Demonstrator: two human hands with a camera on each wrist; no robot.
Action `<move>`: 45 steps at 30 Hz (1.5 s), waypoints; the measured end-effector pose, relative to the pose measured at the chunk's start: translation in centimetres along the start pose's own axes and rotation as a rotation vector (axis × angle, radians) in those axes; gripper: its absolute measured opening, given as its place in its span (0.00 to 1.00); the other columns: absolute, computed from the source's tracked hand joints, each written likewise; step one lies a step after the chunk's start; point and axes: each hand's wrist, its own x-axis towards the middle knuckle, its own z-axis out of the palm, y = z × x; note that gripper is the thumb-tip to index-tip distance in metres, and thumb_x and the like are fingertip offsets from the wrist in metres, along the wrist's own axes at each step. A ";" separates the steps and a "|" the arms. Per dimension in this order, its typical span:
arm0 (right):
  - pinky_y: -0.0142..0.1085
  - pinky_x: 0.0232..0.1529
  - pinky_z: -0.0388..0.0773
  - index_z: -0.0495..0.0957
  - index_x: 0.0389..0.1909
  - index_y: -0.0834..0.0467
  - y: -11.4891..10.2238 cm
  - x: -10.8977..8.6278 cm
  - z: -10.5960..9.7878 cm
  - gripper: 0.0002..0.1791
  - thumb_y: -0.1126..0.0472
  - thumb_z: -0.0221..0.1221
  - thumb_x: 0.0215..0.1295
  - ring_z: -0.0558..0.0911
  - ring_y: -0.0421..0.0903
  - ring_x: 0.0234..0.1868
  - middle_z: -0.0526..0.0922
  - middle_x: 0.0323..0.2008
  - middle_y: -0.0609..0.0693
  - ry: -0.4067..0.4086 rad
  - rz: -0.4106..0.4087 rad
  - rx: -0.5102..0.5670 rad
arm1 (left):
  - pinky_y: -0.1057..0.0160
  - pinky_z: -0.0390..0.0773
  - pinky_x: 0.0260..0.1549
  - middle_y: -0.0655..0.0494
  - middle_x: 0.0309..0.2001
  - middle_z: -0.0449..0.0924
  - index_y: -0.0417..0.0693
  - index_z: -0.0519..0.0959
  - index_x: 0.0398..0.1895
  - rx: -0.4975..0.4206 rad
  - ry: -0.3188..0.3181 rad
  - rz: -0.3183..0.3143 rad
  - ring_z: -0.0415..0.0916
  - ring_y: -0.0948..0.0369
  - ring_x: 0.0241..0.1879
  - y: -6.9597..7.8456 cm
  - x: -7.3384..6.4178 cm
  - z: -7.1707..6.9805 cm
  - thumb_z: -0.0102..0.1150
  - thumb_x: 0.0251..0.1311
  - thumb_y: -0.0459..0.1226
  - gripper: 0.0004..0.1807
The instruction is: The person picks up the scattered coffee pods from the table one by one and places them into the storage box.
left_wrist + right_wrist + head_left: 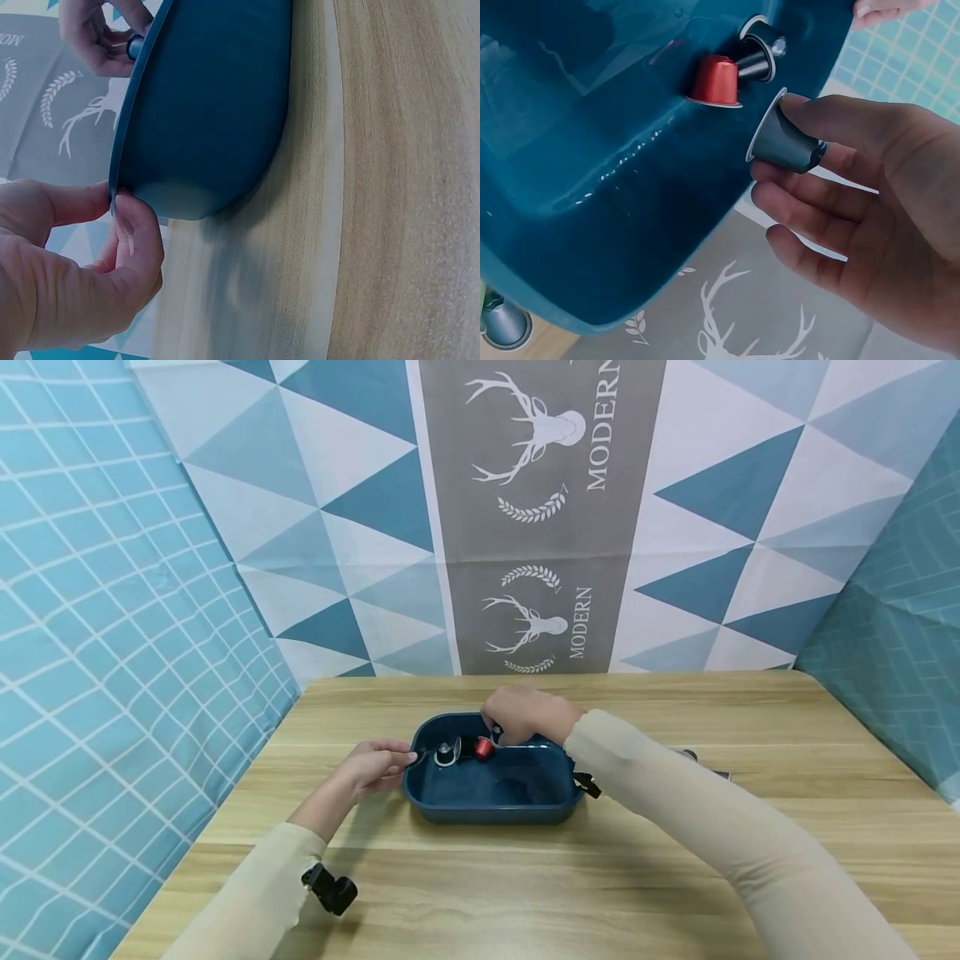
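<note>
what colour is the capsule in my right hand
The capsule is dark greyish green, seen best in the right wrist view.

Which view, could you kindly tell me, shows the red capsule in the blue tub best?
The right wrist view, where the red capsule appears large and unobstructed. The head view shows it only small, in the tub near the right hand. The left wrist view, facing the tub's outer wall, does not show it.
</note>
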 end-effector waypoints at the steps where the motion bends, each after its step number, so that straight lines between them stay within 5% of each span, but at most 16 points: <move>1: 0.32 0.34 0.68 0.80 0.37 0.57 -0.1 0.1 0.1 0.05 0.63 0.63 0.61 0.70 0.42 0.31 0.78 0.34 0.47 -0.006 0.004 0.001 | 0.71 0.80 0.35 0.57 0.38 0.75 0.32 0.69 0.60 0.003 0.001 -0.002 0.74 0.66 0.36 0.0 0.0 0.0 0.56 0.67 0.33 0.21; 4: 0.33 0.32 0.65 0.77 0.29 0.56 -0.3 0.5 0.3 0.06 0.63 0.65 0.61 0.67 0.42 0.30 0.73 0.30 0.45 -0.026 0.016 0.003 | 0.71 0.80 0.35 0.57 0.37 0.75 0.32 0.69 0.60 0.004 0.003 -0.003 0.74 0.66 0.36 -0.1 -0.2 0.0 0.56 0.67 0.33 0.21; 8: 0.33 0.28 0.59 0.64 0.16 0.51 -0.5 1.1 0.6 0.21 0.62 0.65 0.60 0.61 0.42 0.24 0.63 0.21 0.44 -0.054 0.027 -0.015 | 0.71 0.80 0.34 0.57 0.37 0.75 0.32 0.69 0.60 0.003 -0.001 -0.002 0.74 0.66 0.36 0.0 -0.5 0.1 0.57 0.66 0.33 0.22; 14: 0.32 0.24 0.55 0.57 0.11 0.50 -0.8 1.9 0.9 0.28 0.61 0.65 0.61 0.55 0.41 0.19 0.53 0.14 0.43 -0.097 0.039 -0.082 | 0.72 0.80 0.34 0.57 0.39 0.75 0.32 0.69 0.62 0.001 -0.002 -0.006 0.74 0.66 0.37 0.1 -0.3 0.0 0.56 0.67 0.34 0.23; 21: 0.32 0.23 0.59 0.62 0.12 0.51 -1.3 2.1 1.1 0.23 0.62 0.63 0.61 0.61 0.42 0.21 0.61 0.18 0.44 -0.101 0.074 -0.148 | 0.72 0.80 0.33 0.59 0.35 0.76 0.31 0.69 0.60 -0.004 -0.006 0.001 0.75 0.68 0.34 0.1 -0.2 -0.1 0.57 0.66 0.33 0.22; 29: 0.31 0.26 0.67 0.79 0.28 0.56 -1.9 2.3 1.7 0.06 0.60 0.63 0.62 0.68 0.42 0.27 0.76 0.31 0.47 -0.119 0.116 -0.226 | 0.72 0.80 0.33 0.58 0.36 0.76 0.32 0.69 0.61 -0.002 0.003 -0.006 0.74 0.67 0.35 0.0 -0.1 -0.1 0.57 0.66 0.33 0.22; 39: 0.32 0.29 0.73 0.81 0.29 0.55 -1.8 2.4 1.7 0.07 0.56 0.65 0.63 0.70 0.41 0.28 0.81 0.34 0.47 -0.120 0.117 -0.240 | 0.72 0.80 0.34 0.58 0.36 0.76 0.31 0.69 0.60 -0.002 0.007 -0.004 0.74 0.67 0.35 0.0 0.1 0.0 0.56 0.66 0.33 0.21; 45: 0.31 0.28 0.70 0.72 0.17 0.53 -1.5 2.1 1.6 0.18 0.55 0.66 0.63 0.68 0.40 0.25 0.71 0.22 0.44 -0.113 0.105 -0.190 | 0.72 0.80 0.34 0.59 0.35 0.76 0.32 0.69 0.60 0.001 0.008 -0.007 0.74 0.67 0.35 0.0 0.0 0.0 0.56 0.66 0.33 0.21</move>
